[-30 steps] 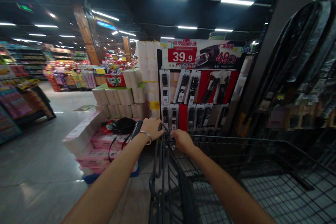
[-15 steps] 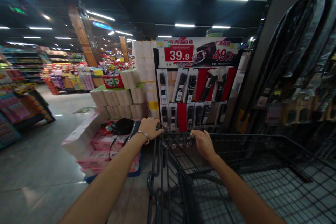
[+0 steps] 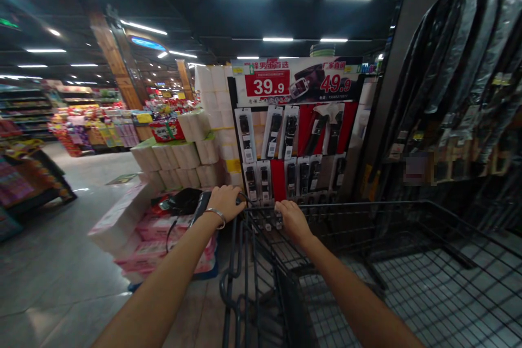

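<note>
A black wire shopping cart (image 3: pixel 387 204) fills the lower right, its mesh basket turned sideways in front of me. My left hand (image 3: pixel 224 202), with a silver bangle at the wrist, is wrapped over the cart's dark handle (image 3: pixel 200 209). Closed on the basket's far top rail is my right hand (image 3: pixel 292 221), a short way right of the left one. The fingertips of both hands are partly hidden. Just beyond them stands a display rack of packaged belts (image 3: pixel 274 133).
A price sign (image 3: pixel 297 82) tops the belt rack. Left of the cart are pink-and-white packs (image 3: pixel 153 223) on a blue base and stacked paper rolls (image 3: pixel 179 155). Plastic-covered dark garments (image 3: pixel 460 65) hang at the right. Tiled floor (image 3: pixel 61 266) extends along the left.
The view has turned slightly right, so the surroundings sit further left. My right hand has shifted left along the rail, closer to my left hand, which keeps its hold on the handle.
</note>
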Demonstrator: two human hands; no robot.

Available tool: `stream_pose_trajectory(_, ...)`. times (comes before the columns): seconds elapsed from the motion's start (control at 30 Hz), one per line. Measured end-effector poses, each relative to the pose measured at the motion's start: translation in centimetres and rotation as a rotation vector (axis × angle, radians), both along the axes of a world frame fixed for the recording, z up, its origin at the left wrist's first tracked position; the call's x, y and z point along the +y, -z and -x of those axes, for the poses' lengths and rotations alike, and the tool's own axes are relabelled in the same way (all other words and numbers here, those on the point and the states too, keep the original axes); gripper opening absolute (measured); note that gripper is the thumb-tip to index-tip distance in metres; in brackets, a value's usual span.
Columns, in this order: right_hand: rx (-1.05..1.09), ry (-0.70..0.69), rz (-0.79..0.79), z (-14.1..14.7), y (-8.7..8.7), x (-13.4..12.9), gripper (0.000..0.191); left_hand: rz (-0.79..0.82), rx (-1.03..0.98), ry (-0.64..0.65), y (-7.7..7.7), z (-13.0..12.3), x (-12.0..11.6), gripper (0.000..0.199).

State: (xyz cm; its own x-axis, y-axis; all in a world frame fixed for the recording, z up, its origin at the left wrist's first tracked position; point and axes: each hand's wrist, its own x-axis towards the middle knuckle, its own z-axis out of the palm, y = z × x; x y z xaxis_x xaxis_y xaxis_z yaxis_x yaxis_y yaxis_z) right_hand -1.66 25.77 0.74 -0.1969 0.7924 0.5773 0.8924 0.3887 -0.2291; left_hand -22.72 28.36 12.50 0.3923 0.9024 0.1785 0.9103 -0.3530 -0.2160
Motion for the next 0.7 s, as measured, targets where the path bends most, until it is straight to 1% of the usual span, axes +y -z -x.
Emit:
stream_pose_trajectory(0.07, 0.006, -0.011, -0.032, 0.1, 1.2, 0.0, 0.042, 0.008, 0.007, -0.004, 0.0, 0.1, 0.0, 0.035)
stream_pose_trajectory(0.17, 0.028, 0.011, -0.073, -0.9, 2.3, -0.1, 0.048, 0.011, 0.017, -0.008, 0.0, 0.3, 0.1, 0.034)
stream_pose_trajectory(0.3, 0.034, 0.094, -0.109, -3.4, 3.0, -0.5, 0.047, 0.005, 0.026, -0.005, 0.1, 0.5, 0.2, 0.035)
stream_pose_trajectory(0.4, 0.028, 0.163, -0.095, -5.3, 3.1, -1.3, 0.046, 0.005, 0.030, -0.010, 0.0, 0.5, 0.1, 0.037)
stream_pose_trajectory(0.5, 0.013, 0.212, -0.038, -7.1, 2.3, -2.1, 0.044, 0.010, 0.028, -0.016, 0.0, 0.6, 0.0, 0.037)
stream_pose_trajectory(0.63, -0.019, 0.276, 0.107, -9.0, -0.1, -2.2, 0.039, 0.012, 0.009, 0.000, 0.0, 0.7, -0.3, 0.038)
stream_pose_trajectory(0.7, 0.023, 0.347, 0.127, -9.4, -1.2, -1.8, 0.038, 0.015, 0.005, 0.007, 0.0, 0.8, -0.4, 0.038)
